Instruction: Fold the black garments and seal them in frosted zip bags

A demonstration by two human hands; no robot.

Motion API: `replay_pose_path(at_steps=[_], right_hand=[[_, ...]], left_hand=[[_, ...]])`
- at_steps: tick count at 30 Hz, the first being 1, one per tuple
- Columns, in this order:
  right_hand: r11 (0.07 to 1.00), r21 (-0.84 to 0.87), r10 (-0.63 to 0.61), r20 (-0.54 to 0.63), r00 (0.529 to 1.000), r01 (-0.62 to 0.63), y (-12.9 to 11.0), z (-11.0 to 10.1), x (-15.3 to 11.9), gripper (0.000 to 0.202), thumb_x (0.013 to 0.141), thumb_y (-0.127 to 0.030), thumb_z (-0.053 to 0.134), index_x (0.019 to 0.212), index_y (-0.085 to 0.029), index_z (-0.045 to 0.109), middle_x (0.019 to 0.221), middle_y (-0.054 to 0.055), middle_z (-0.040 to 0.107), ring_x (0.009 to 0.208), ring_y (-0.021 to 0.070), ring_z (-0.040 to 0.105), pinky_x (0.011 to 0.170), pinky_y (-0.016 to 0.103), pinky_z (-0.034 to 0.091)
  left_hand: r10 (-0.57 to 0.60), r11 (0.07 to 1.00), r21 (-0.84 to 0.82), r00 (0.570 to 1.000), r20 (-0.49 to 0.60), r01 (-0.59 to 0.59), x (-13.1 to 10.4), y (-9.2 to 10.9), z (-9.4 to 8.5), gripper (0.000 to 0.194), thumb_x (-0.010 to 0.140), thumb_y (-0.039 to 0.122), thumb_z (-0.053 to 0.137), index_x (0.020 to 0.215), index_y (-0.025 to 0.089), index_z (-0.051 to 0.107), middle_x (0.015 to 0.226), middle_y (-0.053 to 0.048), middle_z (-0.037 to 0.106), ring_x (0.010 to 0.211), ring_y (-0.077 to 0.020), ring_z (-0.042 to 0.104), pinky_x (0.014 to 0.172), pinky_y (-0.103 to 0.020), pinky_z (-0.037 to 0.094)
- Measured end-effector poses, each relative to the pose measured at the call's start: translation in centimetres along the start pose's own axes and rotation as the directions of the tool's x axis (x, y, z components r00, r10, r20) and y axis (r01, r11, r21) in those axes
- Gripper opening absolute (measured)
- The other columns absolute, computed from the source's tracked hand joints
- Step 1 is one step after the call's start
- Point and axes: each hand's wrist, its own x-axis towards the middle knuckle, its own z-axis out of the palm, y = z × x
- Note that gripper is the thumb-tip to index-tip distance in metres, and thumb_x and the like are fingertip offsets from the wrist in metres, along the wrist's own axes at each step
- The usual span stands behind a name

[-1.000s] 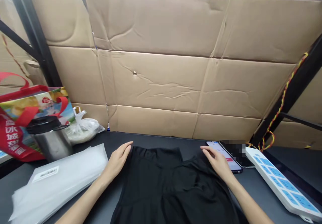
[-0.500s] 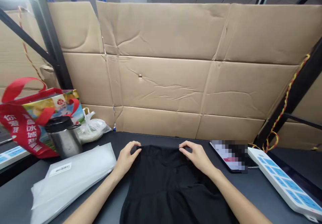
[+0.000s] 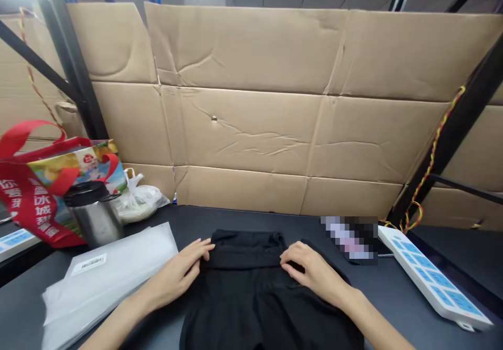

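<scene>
1. Lying in front of you, the black garment [image 3: 251,313] covers the middle of the dark table [image 3: 23,303], and its lower part goes out of your view at the bottom edge.
2. Your two hands are apart from each other, one at each side of the garment's upper part.
3. Your left hand [image 3: 186,269] touches the left edge of this part with its fingertips; whether it pinches the cloth, you cannot tell.
4. Your right hand [image 3: 310,271] is curled at the right edge, thumb and fingers near each other; also here a firm grip cannot be told.
5. Between your hands, the top of the garment shows a folded band [image 3: 247,254], lying across its width.
6. To your left are white plastic sleeves [image 3: 113,276] with a barcode label [image 3: 89,264]; to your right lies a white power strip [image 3: 436,282] with blue sockets.
7. Behind the sleeves stand a steel cup [image 3: 98,221] with black lid, a red shopping bag [image 3: 43,208] and a knotted clear bag [image 3: 139,203].
8. Farther, creased cardboard [image 3: 251,130] rises behind the table.
</scene>
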Motion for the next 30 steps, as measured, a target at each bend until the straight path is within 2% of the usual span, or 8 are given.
replay_pose_path(at_steps=[5,9,13,16,19,24,27,30], right_hand=[[0.996,0.073,0.065,-0.108,0.992,-0.057,0.1,-1.5,-0.5,0.018,0.093,-0.033,0.049,0.092,-0.027,0.067,0.096,0.0,0.07,0.094,0.0192,0.061,0.087,0.031,0.047],[0.946,0.014,0.316,-0.273,0.909,-0.325,2.7,-3.7,-1.2,0.025,0.092,-0.04,0.046,0.085,-0.025,0.065,0.085,0.001,0.07,0.081,0.02,0.065,0.075,0.03,0.049],[0.893,-0.035,0.421,-0.285,0.861,-0.448,5.4,-4.1,-1.5,0.029,0.086,-0.047,0.053,0.075,-0.023,0.064,0.069,0.002,0.069,0.063,0.0204,0.064,0.058,0.028,0.047],[0.894,-0.077,0.408,-0.271,0.872,-0.442,6.1,-3.1,-1.3,0.024,0.083,-0.042,0.058,0.073,-0.022,0.065,0.068,0.002,0.068,0.062,0.0196,0.064,0.058,0.027,0.046],[0.904,-0.136,0.351,-0.307,0.885,-0.406,5.6,-2.6,-1.1,0.016,0.087,-0.03,0.053,0.085,-0.022,0.067,0.083,0.005,0.068,0.079,0.022,0.064,0.071,0.032,0.047],[0.95,-0.19,0.178,-0.319,0.931,-0.247,3.4,-3.6,-1.8,0.021,0.094,-0.025,0.044,0.098,-0.023,0.065,0.096,0.007,0.066,0.094,0.0234,0.058,0.087,0.037,0.043],[0.985,-0.129,0.085,-0.198,0.976,-0.112,1.6,-3.8,-2.6,0.018,0.094,-0.021,0.044,0.096,-0.024,0.062,0.096,0.004,0.065,0.093,0.0201,0.057,0.084,0.033,0.044],[0.987,-0.026,0.161,0.011,0.987,-0.16,0.2,-4.0,-3.5,0.015,0.091,-0.019,0.046,0.089,-0.025,0.059,0.088,0.0,0.065,0.083,0.0169,0.059,0.077,0.028,0.045]], left_hand=[[0.16,0.986,0.032,0.983,0.089,-0.163,1.3,1.2,0.2,0.045,0.097,0.025,0.041,0.141,0.037,0.039,0.147,0.005,0.04,0.137,-0.021,0.033,0.114,-0.047,0.021],[0.18,0.981,0.044,0.972,0.15,-0.189,1.2,0.7,1.0,0.043,0.098,0.029,0.043,0.139,0.039,0.04,0.146,0.005,0.041,0.136,-0.0226,0.034,0.114,-0.051,0.021],[0.165,0.98,0.098,0.982,0.097,-0.174,2.0,1.5,1.2,0.042,0.099,0.033,0.039,0.141,0.036,0.039,0.148,0.004,0.038,0.14,-0.0228,0.026,0.115,-0.052,0.015],[0.206,0.975,0.051,0.967,0.148,-0.215,3.3,3.4,1.0,0.042,0.1,0.031,0.036,0.142,0.035,0.036,0.147,0.005,0.04,0.14,-0.0206,0.027,0.116,-0.049,0.015],[0.227,0.973,-0.015,0.939,0.257,-0.231,4.1,4.8,1.1,0.04,0.101,0.032,0.034,0.141,0.036,0.038,0.147,0.005,0.04,0.138,-0.0203,0.03,0.116,-0.047,0.017],[0.184,0.983,-0.073,0.933,0.309,-0.17,3.9,4.2,1.9,0.04,0.102,0.036,0.031,0.141,0.037,0.039,0.149,0.005,0.037,0.139,-0.0203,0.028,0.117,-0.046,0.015],[0.183,0.981,-0.123,0.939,0.292,-0.153,3.7,3.9,2.1,0.039,0.101,0.037,0.034,0.14,0.038,0.041,0.149,0.006,0.037,0.139,-0.0216,0.028,0.117,-0.047,0.014],[0.124,0.979,-0.187,0.961,0.246,-0.079,3.3,4.9,1.3,0.041,0.1,0.039,0.036,0.14,0.037,0.04,0.152,0.004,0.032,0.139,-0.0232,0.027,0.115,-0.044,0.02]])
